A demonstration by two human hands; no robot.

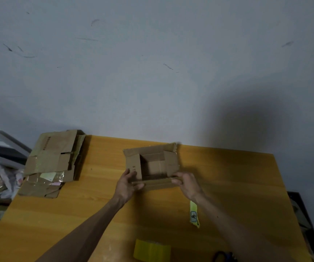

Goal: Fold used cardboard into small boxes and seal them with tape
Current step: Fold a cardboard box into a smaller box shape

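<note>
A person is looking down at a smooth, honey-coloured wooden table (95,205) that is filling the lower half of the frame, with a scuffed grey wall (152,63) rising behind it. In the middle of the frame a small cardboard box (153,165) is sitting on the table with its mouth facing up and its four flaps spreading outward. The board is brown, dull and creased, with ragged edges on the far flap.

The left hand (127,184) is gripping the box's lower-left corner, fingers lying on the left flap and thumb curling round the near flap (156,181). The right hand (187,183) is pinching the other end of that near flap, fingers curling over its edge. Holding both ends this way is probably steadying the box while the long flap is being folded inward.

At the left of the frame, on the table's far corner, a stack of flattened cardboard (50,161) is waiting, some pieces carrying shiny old tape. At the bottom centre a translucent yellow roll of tape (152,250) is lying close to the person, likely so it is within reach for sealing. A pale yellow strip (194,216) with a printed mark is lying beside the right forearm. A dark object (223,257) at the bottom right is too dim to identify.
</note>
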